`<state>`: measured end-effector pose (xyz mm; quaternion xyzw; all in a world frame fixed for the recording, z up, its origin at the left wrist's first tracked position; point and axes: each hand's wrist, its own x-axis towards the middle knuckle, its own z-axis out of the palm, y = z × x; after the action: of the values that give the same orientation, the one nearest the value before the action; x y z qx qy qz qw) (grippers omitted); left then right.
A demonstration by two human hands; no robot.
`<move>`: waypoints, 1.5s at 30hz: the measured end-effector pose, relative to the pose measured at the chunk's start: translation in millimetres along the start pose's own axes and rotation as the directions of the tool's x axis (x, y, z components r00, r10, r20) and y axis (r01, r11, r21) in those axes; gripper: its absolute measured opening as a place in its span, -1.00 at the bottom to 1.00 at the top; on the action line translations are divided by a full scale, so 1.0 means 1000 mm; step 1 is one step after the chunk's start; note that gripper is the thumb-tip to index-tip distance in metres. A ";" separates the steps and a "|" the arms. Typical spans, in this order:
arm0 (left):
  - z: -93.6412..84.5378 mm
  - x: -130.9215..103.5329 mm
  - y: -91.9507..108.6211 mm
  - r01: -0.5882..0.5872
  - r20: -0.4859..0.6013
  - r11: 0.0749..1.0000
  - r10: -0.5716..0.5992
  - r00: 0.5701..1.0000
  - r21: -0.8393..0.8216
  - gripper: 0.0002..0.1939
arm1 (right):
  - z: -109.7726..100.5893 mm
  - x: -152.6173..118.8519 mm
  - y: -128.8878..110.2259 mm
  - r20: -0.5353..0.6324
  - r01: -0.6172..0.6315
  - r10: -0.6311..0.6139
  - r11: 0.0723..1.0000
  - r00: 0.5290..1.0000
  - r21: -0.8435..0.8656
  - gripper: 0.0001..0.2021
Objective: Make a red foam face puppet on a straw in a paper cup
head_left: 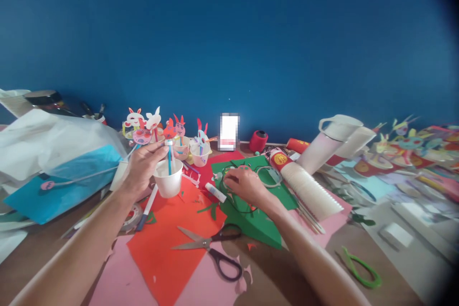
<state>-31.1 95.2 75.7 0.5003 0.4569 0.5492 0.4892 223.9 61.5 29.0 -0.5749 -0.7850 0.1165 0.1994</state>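
Observation:
My left hand (143, 165) is closed, its fingertips around the upper end of a blue and white straw (169, 160). The straw's lower part stands inside a white paper cup (169, 185), just right of the hand. Over the green paper (265, 227) is my right hand (247, 184), its fingers bent and drawn together; what they grip, if anything, is hidden. A glue stick (215, 192) lies to its left. Open scissors (206, 244) with black handles rest across orange (179, 275) and pink paper.
Cups with paper animal figures (179, 126) stand by the blue wall. A lit phone (228, 132) is upright behind the papers. Stacked paper cups (311, 191) and a white jug (324, 141) are at right. A tape roll (133, 216) and marker (147, 208) lie near my left arm.

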 end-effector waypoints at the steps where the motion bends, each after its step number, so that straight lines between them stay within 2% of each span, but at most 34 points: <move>1: -0.002 0.002 -0.002 -0.013 -0.007 1.000 0.013 1.000 -0.001 -0.70 | 0.003 -0.001 -0.004 0.008 0.024 -0.024 1.000 1.000 0.006 -0.82; 5: -0.008 0.006 -0.005 -0.036 0.000 0.999 0.036 0.999 -0.002 -0.70 | 0.016 -0.004 -0.015 0.031 0.033 -0.031 0.997 0.999 -0.065 -0.82; 12: -0.003 0.002 -0.004 0.034 0.027 0.999 -0.033 0.999 -0.011 -0.67 | 0.044 -0.007 -0.026 0.084 -0.022 0.048 0.958 0.995 -0.287 -0.74; 15: -0.002 0.000 -0.002 0.042 0.075 0.999 -0.040 0.996 -0.022 -0.70 | 0.044 -0.007 -0.026 0.095 -0.027 0.057 0.956 0.994 -0.291 -0.78; 17: -0.002 -0.001 -0.001 0.044 0.093 0.999 -0.043 0.995 -0.014 -0.74 | 0.037 -0.007 -0.025 0.065 -0.040 0.055 0.977 0.996 -0.211 -0.80; 20: 0.000 -0.004 0.000 0.095 0.148 0.995 -0.090 0.985 -0.029 -0.77 | 0.022 -0.006 -0.026 -0.006 -0.046 0.047 0.993 0.999 0.107 -0.78; 23: 0.009 -0.010 -0.004 0.210 0.251 0.976 -0.190 0.949 -0.055 -0.78 | 0.016 -0.007 -0.029 -0.061 -0.038 0.072 0.897 0.996 0.440 -0.75; 25: 0.019 -0.017 -0.009 0.298 0.311 0.954 -0.273 0.910 -0.036 -0.77 | 0.018 -0.009 -0.033 -0.094 -0.036 0.102 0.842 0.990 0.538 -0.76; 27: 0.029 -0.024 -0.015 0.348 0.303 0.937 -0.330 0.894 -0.007 -0.76 | 0.021 -0.010 -0.036 -0.125 -0.022 0.111 0.826 0.986 0.563 -0.79; 29: 0.036 -0.031 -0.022 0.378 0.362 0.925 -0.363 0.859 0.032 -0.73 | 0.023 -0.011 -0.039 -0.158 0.007 0.093 0.842 0.983 0.539 -0.79; 33: 0.043 -0.036 -0.031 0.346 0.460 0.938 -0.322 0.827 0.034 -0.75 | 0.021 -0.011 -0.044 -0.151 0.067 0.011 0.864 0.988 0.499 -0.76; 36: 0.043 -0.034 -0.035 0.389 0.440 0.921 -0.340 0.831 -0.023 -0.76 | 0.021 -0.009 -0.045 -0.130 0.058 0.014 0.844 0.991 0.532 -0.73; 39: 0.043 -0.030 -0.036 0.441 0.409 0.891 -0.366 0.836 -0.103 -0.76 | 0.025 -0.006 -0.041 -0.124 -0.016 0.107 0.818 0.986 0.576 -0.74; 42: 0.043 -0.028 -0.035 0.440 0.395 0.885 -0.353 0.848 -0.154 -0.78 | 0.030 -0.003 -0.035 -0.102 -0.072 0.165 0.795 0.981 0.602 -0.83; 45: 0.043 -0.028 -0.035 0.431 0.405 0.881 -0.327 0.854 -0.197 -0.80 | 0.033 -0.002 -0.031 -0.085 -0.063 0.146 0.786 0.986 0.615 -0.85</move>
<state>15.3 71.2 42.0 0.4168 0.3672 0.3987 0.7297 183.0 51.3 12.2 -0.5287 -0.6578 0.3371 0.4173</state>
